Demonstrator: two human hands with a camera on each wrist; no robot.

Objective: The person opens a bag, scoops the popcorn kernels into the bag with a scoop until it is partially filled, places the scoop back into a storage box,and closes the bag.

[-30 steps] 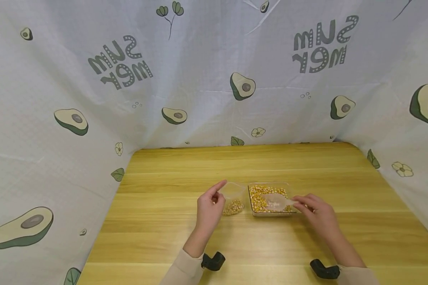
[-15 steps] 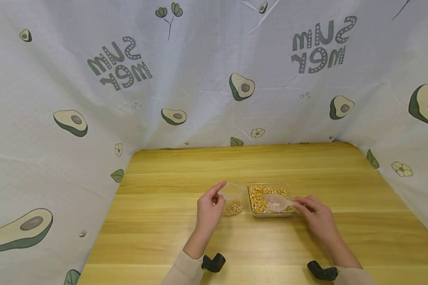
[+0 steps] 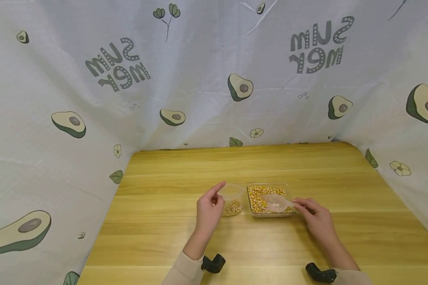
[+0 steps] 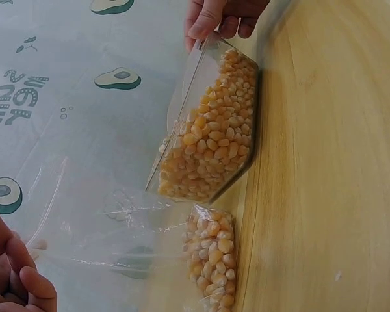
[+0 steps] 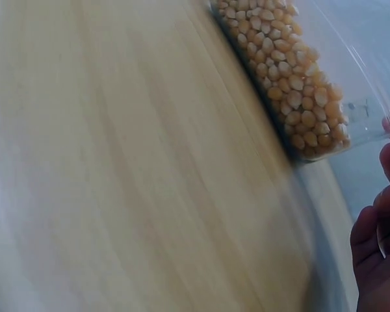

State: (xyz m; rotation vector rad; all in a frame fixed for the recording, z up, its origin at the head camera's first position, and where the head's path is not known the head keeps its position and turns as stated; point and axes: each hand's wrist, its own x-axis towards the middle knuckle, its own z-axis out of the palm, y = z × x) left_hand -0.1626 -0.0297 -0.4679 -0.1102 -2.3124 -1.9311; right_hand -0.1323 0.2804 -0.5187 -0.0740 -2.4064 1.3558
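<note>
My left hand pinches the rim of a clear plastic bag, which stands upright with its mouth spread. Corn kernels fill the bottom of that bag. Just right of it is a clear rectangular container, holding a larger heap of corn kernels. A pale translucent scoop lies over the kernels inside the container. My right hand pinches the scoop's handle at the container's right rim. In the right wrist view, only part of the right hand shows, beside the container's corner.
Both vessels stand on a wood-grain table. A white cloth printed with avocados hangs behind the table and along its sides. Black wrist mounts sit at both cuffs. A small white speck lies on the tabletop.
The right wrist and forearm have shifted slightly left, while the right fingers stay on the scoop's handle. The left hand, bag and container keep their places, apart from a slight camera drift.
</note>
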